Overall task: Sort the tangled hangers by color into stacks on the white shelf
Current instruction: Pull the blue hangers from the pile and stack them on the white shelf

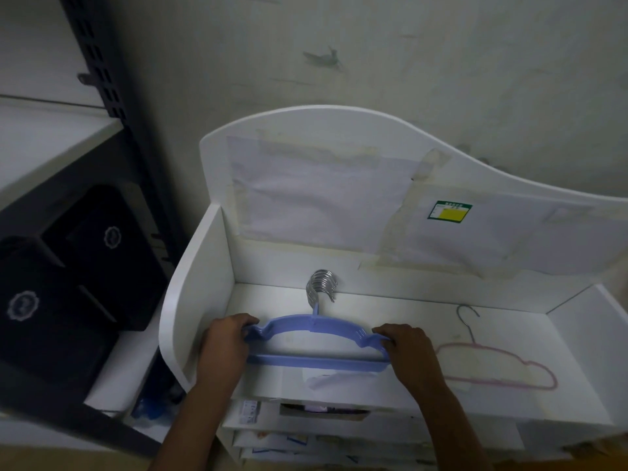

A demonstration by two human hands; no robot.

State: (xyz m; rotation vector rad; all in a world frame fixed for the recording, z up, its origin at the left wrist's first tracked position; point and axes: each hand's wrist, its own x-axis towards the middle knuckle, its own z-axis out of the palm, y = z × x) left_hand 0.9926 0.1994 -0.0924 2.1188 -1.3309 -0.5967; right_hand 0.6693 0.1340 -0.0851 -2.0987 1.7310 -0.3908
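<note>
both hands grip a blue stack on the white shelf

shelf (509, 338) holds the blue hangers (317, 341) at its left end, hooks (321, 287) bunched toward the back wall. left hand (226, 345) and right hand (407, 348) each curl around one end. a pink hanger (496, 367) lies flat, well apart to the right.

Blue hangers stacked, one pink hanger alone on the white shelf (560, 338).

The stack of blue plastic hangers (317, 341) lies flat at the shelf's left end, its bunched metal hooks (322, 286) pointing at the back panel (several hooks, too close to count). The pink hanger (496, 367), thin and pale, lies flat well to the right of the stack, its wire hook also toward the back, body slightly angled.
</note>
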